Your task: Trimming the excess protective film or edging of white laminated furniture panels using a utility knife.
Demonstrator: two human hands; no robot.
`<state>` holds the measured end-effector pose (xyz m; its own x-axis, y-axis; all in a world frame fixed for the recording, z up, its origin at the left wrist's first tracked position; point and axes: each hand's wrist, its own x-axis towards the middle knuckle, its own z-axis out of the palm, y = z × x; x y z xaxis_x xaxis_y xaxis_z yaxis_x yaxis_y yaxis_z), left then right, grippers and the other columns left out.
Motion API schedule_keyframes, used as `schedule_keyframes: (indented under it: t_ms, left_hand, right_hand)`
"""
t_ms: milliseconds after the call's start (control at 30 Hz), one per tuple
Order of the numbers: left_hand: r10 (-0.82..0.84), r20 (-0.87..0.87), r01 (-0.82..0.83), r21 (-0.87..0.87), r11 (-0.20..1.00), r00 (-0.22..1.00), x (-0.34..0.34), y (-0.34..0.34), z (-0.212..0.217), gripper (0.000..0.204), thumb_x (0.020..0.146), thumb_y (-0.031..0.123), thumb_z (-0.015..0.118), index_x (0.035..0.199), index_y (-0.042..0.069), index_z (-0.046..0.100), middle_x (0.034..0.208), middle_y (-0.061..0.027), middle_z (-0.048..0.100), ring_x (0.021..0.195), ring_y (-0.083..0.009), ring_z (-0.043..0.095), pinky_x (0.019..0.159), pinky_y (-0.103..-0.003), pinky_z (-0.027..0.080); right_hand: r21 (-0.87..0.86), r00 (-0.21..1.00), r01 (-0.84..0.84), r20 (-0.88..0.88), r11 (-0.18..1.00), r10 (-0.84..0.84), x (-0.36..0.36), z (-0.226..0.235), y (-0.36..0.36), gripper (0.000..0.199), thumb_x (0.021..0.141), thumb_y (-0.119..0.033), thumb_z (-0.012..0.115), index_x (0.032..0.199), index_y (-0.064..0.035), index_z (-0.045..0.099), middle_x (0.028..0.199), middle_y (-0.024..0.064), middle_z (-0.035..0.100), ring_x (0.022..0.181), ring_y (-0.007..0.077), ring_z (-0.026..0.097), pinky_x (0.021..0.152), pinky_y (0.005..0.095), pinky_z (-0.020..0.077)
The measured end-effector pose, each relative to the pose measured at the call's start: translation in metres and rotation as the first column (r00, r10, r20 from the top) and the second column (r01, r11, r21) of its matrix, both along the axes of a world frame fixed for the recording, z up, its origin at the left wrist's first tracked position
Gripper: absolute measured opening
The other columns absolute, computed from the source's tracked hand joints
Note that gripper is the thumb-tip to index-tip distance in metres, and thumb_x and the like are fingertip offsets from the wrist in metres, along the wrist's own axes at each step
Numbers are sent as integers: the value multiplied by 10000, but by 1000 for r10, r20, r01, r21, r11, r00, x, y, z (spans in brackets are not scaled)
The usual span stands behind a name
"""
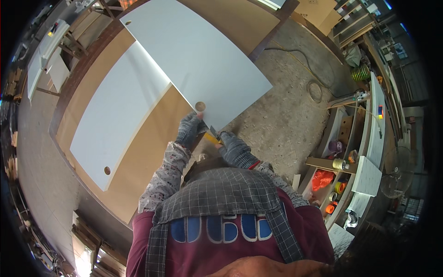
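A large white panel (203, 60) lies across the bench, its near corner reaching toward my body, with a round hole (200, 106) near that corner. My left hand (188, 130), in a grey knit glove with bare fingertips, grips the panel's edge just below the hole. Close to the same corner, my gloved right hand (235, 150) is closed around a yellow-handled knife (212, 138). Its dark, flat blade stands up against the panel's edge. Part of the handle and most of the right fingers are hidden. A second white panel (115, 115) lies flat to the left, partly beneath the first.
Brown board (152, 134) covers the bench under the panels. To my right stands a shelf unit (318, 161) with tape rolls (340, 187) and a red plastic bag (322, 180). A hose (304, 60) runs over the dusty floor (286, 111). A cardboard box (318, 14) sits far right.
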<state>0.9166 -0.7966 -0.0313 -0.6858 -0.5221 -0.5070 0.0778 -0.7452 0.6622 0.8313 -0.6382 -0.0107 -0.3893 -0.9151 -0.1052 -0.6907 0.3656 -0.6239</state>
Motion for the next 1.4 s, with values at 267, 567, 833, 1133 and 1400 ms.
schedule_keyframes:
  t_ms: [267, 567, 833, 1133, 1400]
  left_hand:
    - [16, -18, -17, -30, 999, 1000, 1, 1, 3, 204, 840, 175, 532, 948, 2, 524, 828, -83, 592, 711, -171, 599, 633, -287, 523]
    - [4, 24, -3, -27, 1000, 1000, -1, -3, -5, 215, 849, 122, 490, 1005, -24, 515, 896, -121, 603, 771, -209, 616, 662, -293, 528]
    - [37, 79, -35, -37, 999, 996, 3, -1, -2, 202, 840, 135, 508, 982, -7, 534, 867, -98, 600, 765, -196, 602, 676, -311, 515]
    - [193, 144, -162, -205, 965, 970, 71, -20, -8, 214, 842, 224, 518, 901, 23, 561, 774, -62, 585, 661, -150, 570, 608, -275, 485]
    - [451, -68, -444, 101, 890, 890, 160, -1, -22, 327, 867, 259, 472, 1080, 10, 467, 992, -122, 561, 872, -246, 570, 769, -368, 490]
  right_hand:
    - [53, 996, 82, -28, 995, -81, -11, 7, -4, 308, 809, -251, 516, 1039, -47, 492, 928, 171, 538, 809, 330, 553, 683, 418, 434]
    - [9, 938, 347, -3, 938, -347, -129, 0, -2, 343, 797, -269, 543, 1014, -3, 543, 927, 196, 579, 854, 312, 564, 755, 357, 440]
    - [-62, 879, 412, -235, 909, -415, -227, -32, 14, 360, 811, -273, 537, 1058, -11, 532, 895, 171, 591, 801, 248, 580, 706, 321, 452]
    - [-37, 840, 484, 300, 874, -453, -187, -5, 13, 353, 824, -244, 535, 1097, -21, 515, 948, 147, 591, 882, 209, 569, 743, 312, 442]
    - [-108, 980, -174, 74, 979, 183, -89, 9, 36, 336, 812, -121, 527, 1142, -59, 512, 1003, 108, 572, 909, 224, 555, 807, 296, 438]
